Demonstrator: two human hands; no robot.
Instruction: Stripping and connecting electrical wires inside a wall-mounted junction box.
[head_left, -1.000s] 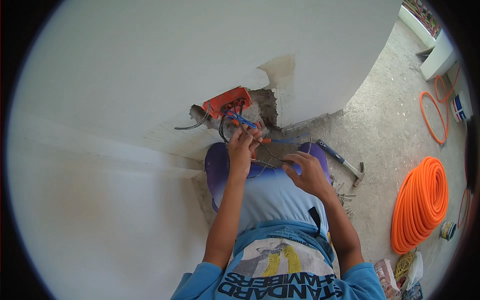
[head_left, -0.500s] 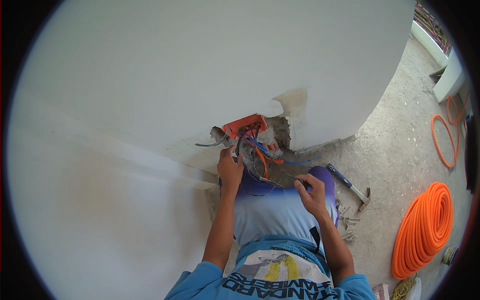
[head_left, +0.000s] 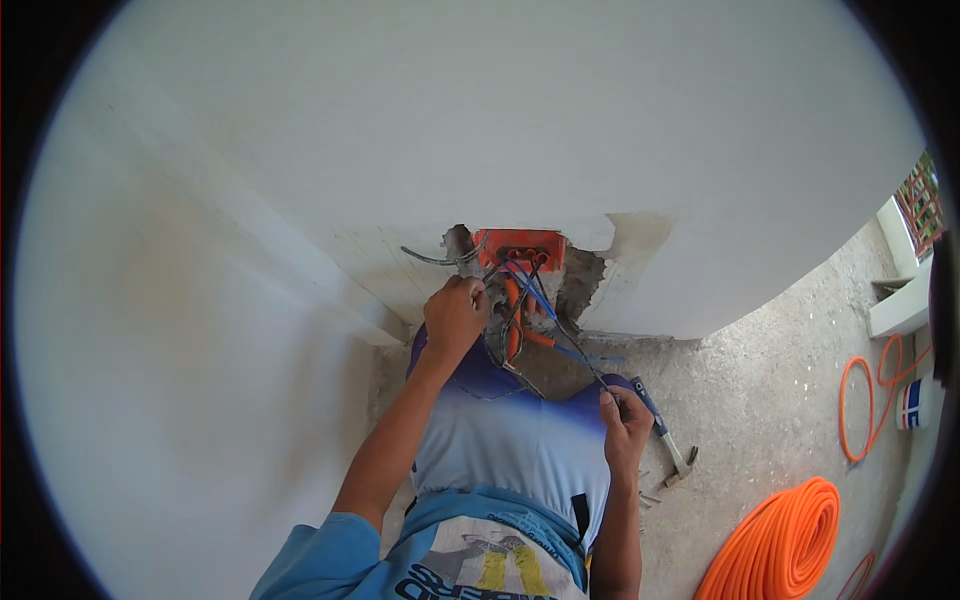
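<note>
An orange-red electrical box (head_left: 548, 240) is set in a broken-out hollow low in the wall, with black and blue wires (head_left: 537, 293) coming out of it. My left hand (head_left: 457, 318) is closed just below and left of the box, its fingertips pinched among the wires. What they grip is hidden. Between the thumb and fingers of my right hand (head_left: 626, 415), over my right knee, is the end of a black wire (head_left: 573, 343) drawn out from the box. Orange conduit (head_left: 513, 325) runs down from beneath the box. A loose grey wire (head_left: 430, 260) sticks out at the left.
A claw hammer (head_left: 667, 432) lies on the concrete floor beside my right knee. Further right are a large coil of orange conduit (head_left: 775, 540), a loose orange loop (head_left: 846, 405) and a white bucket (head_left: 912, 404). The white wall (head_left: 330, 120) rises ahead and to the left.
The view has shifted, bringing the box more face-on. My right hand has moved lower, and the black wire now stretches from it to the box. My left-hand fingers have closed together.
</note>
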